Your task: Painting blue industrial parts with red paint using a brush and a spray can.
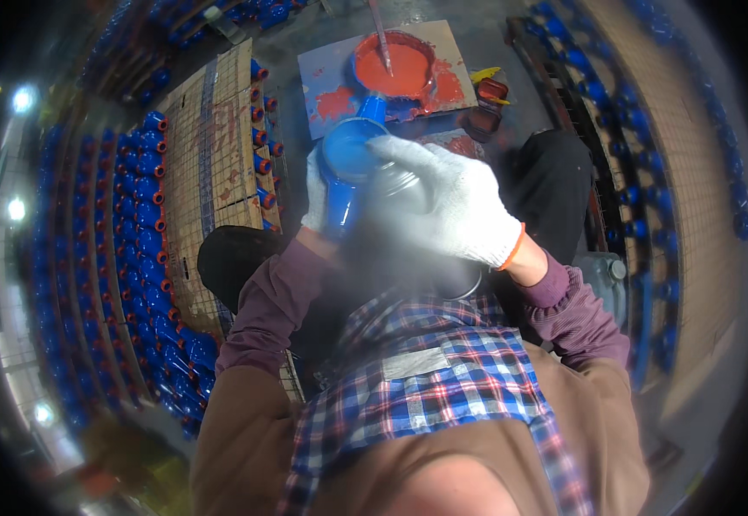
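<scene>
My left hand (315, 191), in a white knit glove, is wrapped round the side of a blue pipe fitting (342, 202). The fitting has a wide round bowl facing up and a pipe stub at each end. Most of the left fingers are hidden behind it. My right hand (456, 202), also gloved, has its fingers bent at the bowl's right rim. Under its curled fingers is a grey ridged round piece (401, 185), partly hidden and hazy. Below that hand, a dark round object with a bright rim (464, 285) shows in part near my lap.
Ahead lies a paint-stained board (318, 77) with a pan of red-orange paint (400, 69) and a brush (381, 39) in it. Right of it are small red containers (487, 99). Racks of blue fittings (146, 198) stand on both sides. A clear jug (604, 279) sits at right.
</scene>
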Available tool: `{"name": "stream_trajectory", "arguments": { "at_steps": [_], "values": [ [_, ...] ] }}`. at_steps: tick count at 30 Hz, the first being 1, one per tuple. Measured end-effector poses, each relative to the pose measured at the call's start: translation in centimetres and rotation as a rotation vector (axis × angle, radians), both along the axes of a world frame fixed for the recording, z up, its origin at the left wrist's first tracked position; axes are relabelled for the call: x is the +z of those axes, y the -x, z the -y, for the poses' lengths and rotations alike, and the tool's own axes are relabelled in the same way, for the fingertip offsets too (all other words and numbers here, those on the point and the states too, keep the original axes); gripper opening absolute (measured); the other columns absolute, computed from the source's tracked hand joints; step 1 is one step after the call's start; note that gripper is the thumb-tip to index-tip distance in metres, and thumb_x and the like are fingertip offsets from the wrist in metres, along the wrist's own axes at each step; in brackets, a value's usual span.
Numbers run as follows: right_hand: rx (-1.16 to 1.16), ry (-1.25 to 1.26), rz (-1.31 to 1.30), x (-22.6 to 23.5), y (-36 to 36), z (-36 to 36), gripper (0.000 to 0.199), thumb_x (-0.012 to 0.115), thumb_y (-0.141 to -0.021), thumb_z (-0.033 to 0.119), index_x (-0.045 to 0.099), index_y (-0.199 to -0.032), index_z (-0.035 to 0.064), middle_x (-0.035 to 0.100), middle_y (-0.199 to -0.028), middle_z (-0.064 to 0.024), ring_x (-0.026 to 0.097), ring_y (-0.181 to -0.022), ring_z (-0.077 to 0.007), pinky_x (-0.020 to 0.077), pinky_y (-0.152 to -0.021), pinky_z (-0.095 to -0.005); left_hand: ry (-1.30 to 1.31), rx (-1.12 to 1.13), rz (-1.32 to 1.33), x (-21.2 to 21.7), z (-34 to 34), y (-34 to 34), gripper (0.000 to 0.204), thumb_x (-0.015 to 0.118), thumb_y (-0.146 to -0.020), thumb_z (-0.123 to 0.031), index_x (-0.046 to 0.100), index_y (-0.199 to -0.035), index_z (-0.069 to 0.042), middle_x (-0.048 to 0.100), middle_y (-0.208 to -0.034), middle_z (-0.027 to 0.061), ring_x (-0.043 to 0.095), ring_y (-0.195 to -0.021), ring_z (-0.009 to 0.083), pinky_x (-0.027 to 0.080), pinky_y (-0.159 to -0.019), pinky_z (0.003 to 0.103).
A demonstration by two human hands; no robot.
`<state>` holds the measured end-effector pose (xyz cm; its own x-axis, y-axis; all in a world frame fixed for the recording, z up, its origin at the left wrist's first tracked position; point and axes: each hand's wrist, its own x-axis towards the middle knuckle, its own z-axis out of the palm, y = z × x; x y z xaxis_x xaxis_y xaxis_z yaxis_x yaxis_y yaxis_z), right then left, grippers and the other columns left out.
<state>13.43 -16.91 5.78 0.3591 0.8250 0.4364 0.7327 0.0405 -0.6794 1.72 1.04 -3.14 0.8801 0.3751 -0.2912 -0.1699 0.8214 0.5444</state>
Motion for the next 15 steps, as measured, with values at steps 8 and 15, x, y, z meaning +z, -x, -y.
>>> {"name": "stream_trajectory", "arguments": {
  "at_steps": [8, 15],
  "values": [
    [-0.39, -0.107, -0.171, 5.7, -5.2, 8.6, 0.066, 0.074, -0.08, 0.016, 0.048, -0.139, -0.0003, 0.066, -0.118, -0.0122, 0.063, -0.106, -0.0206, 0.0488, -0.097, -0.0345, 0.222, -0.115, 0.236, -0.3, 0.1, 0.4, 0.062, 0.033, -0.097, -0.057, 0.054, -0.125, -0.006, 0.064, -0.112, 0.0195, 0.067, -0.095, 0.0316, 0.059, -0.077, 0.044],
    [-0.92, 0.029, 0.024, -1.6, -8.6, 17.6, 0.073, 0.074, -0.085, 0.023, 0.039, -0.147, 0.0081, 0.055, -0.137, -0.0146, 0.055, -0.123, -0.0243, 0.0404, -0.105, -0.0337, 0.165, 0.03, 0.143, -0.7, -1.1, 0.8, 0.061, 0.032, -0.095, -0.057, 0.058, -0.12, -0.008, 0.067, -0.098, 0.0205, 0.068, -0.076, 0.0324, 0.056, -0.062, 0.045]
  ]
}}
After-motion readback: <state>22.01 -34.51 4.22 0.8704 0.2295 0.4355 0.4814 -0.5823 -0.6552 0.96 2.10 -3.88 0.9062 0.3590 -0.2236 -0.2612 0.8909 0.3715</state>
